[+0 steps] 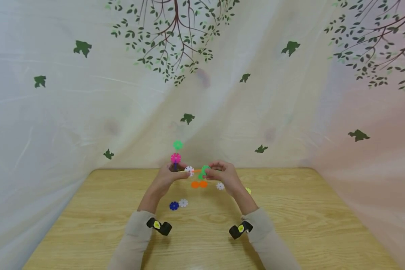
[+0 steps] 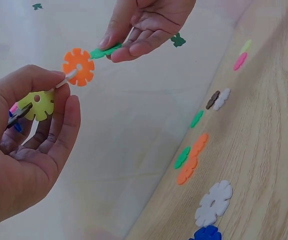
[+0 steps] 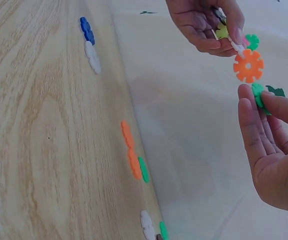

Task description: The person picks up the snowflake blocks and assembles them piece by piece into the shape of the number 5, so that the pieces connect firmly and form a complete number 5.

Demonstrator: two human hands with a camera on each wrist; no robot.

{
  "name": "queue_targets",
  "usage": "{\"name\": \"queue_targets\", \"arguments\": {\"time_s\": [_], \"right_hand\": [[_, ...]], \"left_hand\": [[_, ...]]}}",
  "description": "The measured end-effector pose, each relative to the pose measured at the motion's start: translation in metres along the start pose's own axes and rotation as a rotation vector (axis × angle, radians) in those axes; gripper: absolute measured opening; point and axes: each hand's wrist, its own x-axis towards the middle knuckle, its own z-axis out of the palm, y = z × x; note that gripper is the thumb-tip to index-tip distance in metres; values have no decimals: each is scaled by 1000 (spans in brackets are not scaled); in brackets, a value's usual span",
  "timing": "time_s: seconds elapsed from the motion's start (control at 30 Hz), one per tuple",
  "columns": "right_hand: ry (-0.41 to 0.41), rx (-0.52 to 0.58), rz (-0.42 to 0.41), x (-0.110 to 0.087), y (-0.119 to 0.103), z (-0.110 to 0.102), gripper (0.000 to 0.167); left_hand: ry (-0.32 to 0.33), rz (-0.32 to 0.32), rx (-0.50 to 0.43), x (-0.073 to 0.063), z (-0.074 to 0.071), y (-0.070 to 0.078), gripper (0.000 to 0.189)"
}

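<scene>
Both hands hold a chain of flower-shaped interlocking plastic discs above the far side of the table. My left hand [image 1: 163,180] pinches a white disc [image 1: 189,171] between thumb and fingers. A yellow disc [image 2: 43,106] shows inside that hand, beside a dark disc. Above it in the head view rise a pink disc [image 1: 176,158] and a green disc [image 1: 177,145]. My right hand [image 1: 227,178] pinches another green disc [image 3: 258,96] by its faces. Between the hands, an orange disc [image 3: 254,71] joins the white one and meets the green one at its edge.
On the wooden table [image 1: 202,236] lie two orange discs [image 1: 195,185], with a green one beside them. Nearer are a blue disc [image 1: 174,206] and a white disc [image 1: 183,203]. Another white disc [image 1: 220,186] and a yellow disc [image 1: 248,190] lie rightward. A printed curtain [image 1: 222,123] hangs behind.
</scene>
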Motion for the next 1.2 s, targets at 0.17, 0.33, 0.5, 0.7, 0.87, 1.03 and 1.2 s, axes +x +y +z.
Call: {"name": "queue_targets", "arguments": {"time_s": [0.17,0.33,0.5,0.7,0.87,1.03,1.2], "right_hand": [[12,30,-7,0,-2,3,21],[5,22,-8,-1,-5,5,21],[5,-1,-20,-1,-5,5,25],[6,-33,-48,-2,-7,6,30],[23,-71,-60,-3,-7,7,29],[51,-93,-83,-4,-8,9,26],[57,-96,-95,-3,-8,8,24]], "left_hand": [[-8,10,2,-1,0,2,23],[-16,2,-3,-1,0,3,23],[-19,5,-4,1,2,2,33],[-34,16,-3,3,4,0,61],[-18,-10,-28,2,8,-3,54],[-19,-16,-49,1,9,-4,45],[-13,-23,-72,2,11,-2,31]]}}
